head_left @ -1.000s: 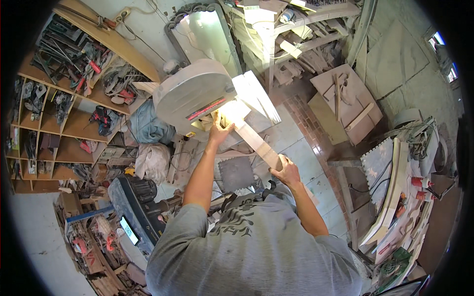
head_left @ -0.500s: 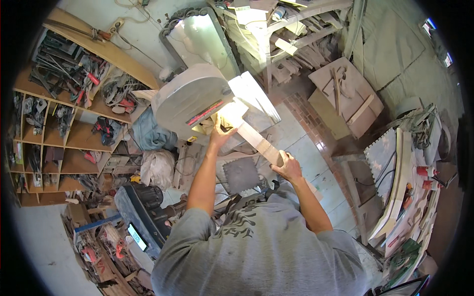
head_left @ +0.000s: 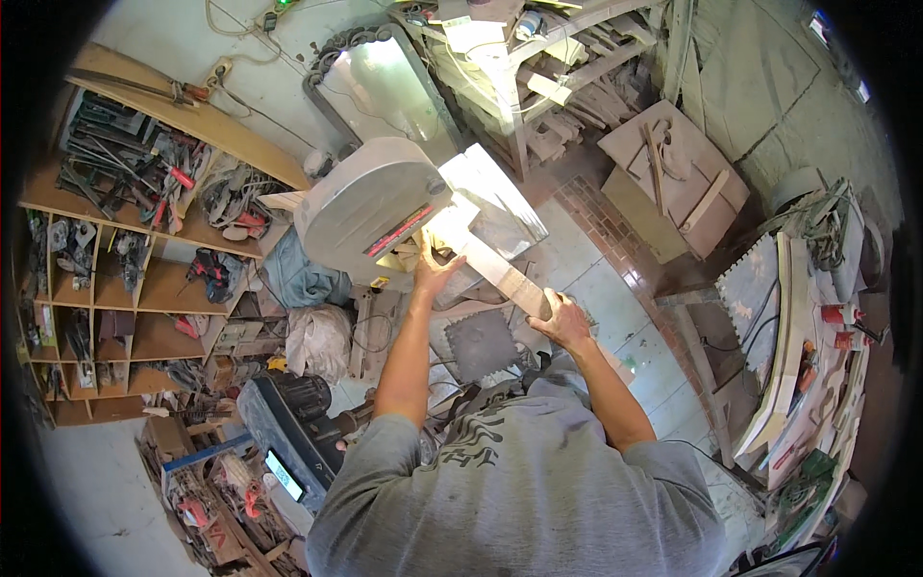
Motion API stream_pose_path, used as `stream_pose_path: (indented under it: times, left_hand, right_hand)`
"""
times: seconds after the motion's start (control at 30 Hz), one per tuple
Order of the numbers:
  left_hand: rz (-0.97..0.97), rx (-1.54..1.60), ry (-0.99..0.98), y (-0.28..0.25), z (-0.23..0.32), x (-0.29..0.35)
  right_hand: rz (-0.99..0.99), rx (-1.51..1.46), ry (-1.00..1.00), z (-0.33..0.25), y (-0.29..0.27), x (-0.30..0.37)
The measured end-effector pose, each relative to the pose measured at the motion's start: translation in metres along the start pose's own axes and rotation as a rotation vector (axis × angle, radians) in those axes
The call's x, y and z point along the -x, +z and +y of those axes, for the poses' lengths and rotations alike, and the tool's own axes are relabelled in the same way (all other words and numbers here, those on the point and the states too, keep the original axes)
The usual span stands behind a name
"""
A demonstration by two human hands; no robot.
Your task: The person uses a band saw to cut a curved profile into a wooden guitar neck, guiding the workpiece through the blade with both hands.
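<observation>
A pale wooden board (head_left: 498,273) slants from the lit working area of a grey bandsaw (head_left: 370,197) toward me. Close to the saw's head, my left hand (head_left: 437,267) curves around the board's left side, thumb apart from the fingers; glare washes out the fingertips. My right hand (head_left: 564,322) grips the board's near end, with the thumb on its left edge and fingers over the top. The blade and the board's far end are lost under the saw housing and in bright light.
Left of me, wooden shelves (head_left: 159,245) hold tools. A dark motorised machine (head_left: 288,418) stands by my left elbow, a lit phone (head_left: 285,475) on it. Curved wooden pieces (head_left: 784,337) lean at the right. A dark square plate (head_left: 481,343) lies below the board.
The view has shifted slightly. My right hand sits a little nearer the saw, and slightly less board shows between my hands. Both hands remain at the board.
</observation>
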State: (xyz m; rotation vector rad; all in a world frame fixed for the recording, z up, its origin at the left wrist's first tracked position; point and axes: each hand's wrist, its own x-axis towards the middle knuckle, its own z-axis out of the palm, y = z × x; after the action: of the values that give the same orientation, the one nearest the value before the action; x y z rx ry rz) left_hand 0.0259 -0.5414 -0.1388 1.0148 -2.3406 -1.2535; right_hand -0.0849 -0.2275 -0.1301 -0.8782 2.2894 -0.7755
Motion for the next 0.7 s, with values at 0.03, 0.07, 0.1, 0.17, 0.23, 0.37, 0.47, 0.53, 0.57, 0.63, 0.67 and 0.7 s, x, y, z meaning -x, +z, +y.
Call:
stream_pose_path:
  times: [0.03,0.07,0.1,0.17,0.23,0.37,0.47,0.53,0.57,0.63,0.67,0.7]
  left_hand:
    - [0.019,-0.047,0.004,0.0,0.001,0.0]
    - [0.017,-0.034,0.015,0.0,0.001,0.0]
    - [0.002,-0.027,0.009,0.0,0.001,0.0]
    - [-0.012,-0.02,0.002,0.0,0.001,-0.001]
    - [-0.029,-0.03,-0.041,-0.001,0.002,-0.002]
    - [-0.042,-0.014,-0.053,-0.003,0.01,0.0]
    - [-0.041,-0.053,-0.077,-0.005,0.019,0.003]
    - [-0.074,-0.032,-0.122,-0.007,0.023,0.005]
    - [-0.062,-0.05,-0.129,-0.007,0.025,0.005]
    - [-0.053,-0.098,-0.135,-0.006,0.026,0.005]
    - [-0.047,-0.088,-0.128,-0.006,0.026,0.005]
    - [-0.054,-0.086,-0.139,-0.006,0.025,0.005]
  right_hand:
    - [0.002,-0.004,0.0,-0.001,0.0,-0.001]
    - [0.006,0.014,0.013,-0.002,0.0,-0.001]
    - [0.022,-0.007,-0.013,-0.002,0.001,-0.001]
    - [0.06,0.013,-0.031,-0.004,0.003,0.0]
    - [0.046,0.003,-0.037,-0.005,0.004,-0.002]
    - [0.044,0.018,-0.004,-0.008,0.008,-0.005]
    - [-0.003,-0.004,0.019,-0.006,0.01,-0.008]
    - [0.04,-0.032,-0.028,-0.006,0.014,-0.009]
    - [0.052,-0.017,-0.021,-0.006,0.015,-0.01]
    - [0.06,-0.052,-0.057,-0.005,0.016,-0.012]
    - [0.05,-0.039,-0.035,-0.006,0.016,-0.013]
    - [0.055,-0.055,-0.051,-0.006,0.016,-0.013]
